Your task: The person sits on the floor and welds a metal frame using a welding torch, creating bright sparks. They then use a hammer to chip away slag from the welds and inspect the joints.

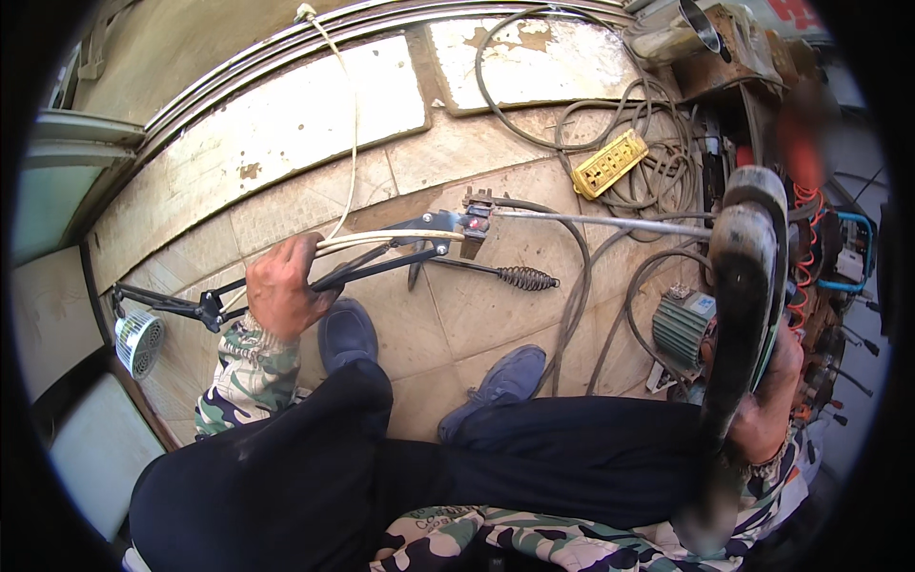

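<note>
My left hand (283,284) is closed round the black folding arm of a lamp (376,269) and the pale cable along it. The lamp's white, grilled head (140,341) hangs at the far left. At the arm's right end is a small metal bracket (476,225) with a red glowing spot. A thin grey rod (600,221), like a welding electrode, reaches the bracket from the right. My right hand (767,405) is closed round a worn dark tool with a rounded end (748,257); its kind and the rod's grip are unclear.
A spring-handled chipping hammer (527,277) lies beyond my shoes. A yellow power strip (610,165) rests among coiled dark cables (658,143). A green motor (683,329) stands near my right knee. Pale boards (305,114) lie along the far edge.
</note>
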Tool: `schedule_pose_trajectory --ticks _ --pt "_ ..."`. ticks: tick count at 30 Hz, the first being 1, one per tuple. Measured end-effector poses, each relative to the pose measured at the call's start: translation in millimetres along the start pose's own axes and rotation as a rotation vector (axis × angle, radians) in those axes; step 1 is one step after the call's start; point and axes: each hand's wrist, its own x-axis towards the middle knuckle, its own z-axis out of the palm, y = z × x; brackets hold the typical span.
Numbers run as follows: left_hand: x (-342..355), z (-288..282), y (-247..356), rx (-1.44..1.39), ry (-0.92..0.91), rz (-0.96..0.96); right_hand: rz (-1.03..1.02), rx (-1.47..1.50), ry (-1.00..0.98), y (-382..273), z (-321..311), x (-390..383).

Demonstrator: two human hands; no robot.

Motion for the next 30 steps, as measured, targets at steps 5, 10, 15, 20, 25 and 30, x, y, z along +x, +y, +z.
schedule_pose_trajectory --ticks 5,10,15,20,25,30 --pt "7 -5 -1 -0.025 0.074 0.005 0.004 0.085 0.01 17 2 2" --pt "12 -10 -1 -0.024 -0.023 -0.085 -0.011 0.136 0.031 23 4 2" --pt "18 -8 0 -0.05 -0.009 -0.084 0.002 0.193 0.058 23 12 3" --pt "17 -16 -5 -0.026 -0.063 -0.157 -0.044 0.227 0.044 30 14 8" --pt "22 -9 -8 -0.035 -0.052 -0.116 -0.079 0.152 0.065 30 15 15" --pt "23 -11 -8 -0.032 -0.077 -0.124 0.043 0.176 0.007 26 13 18"
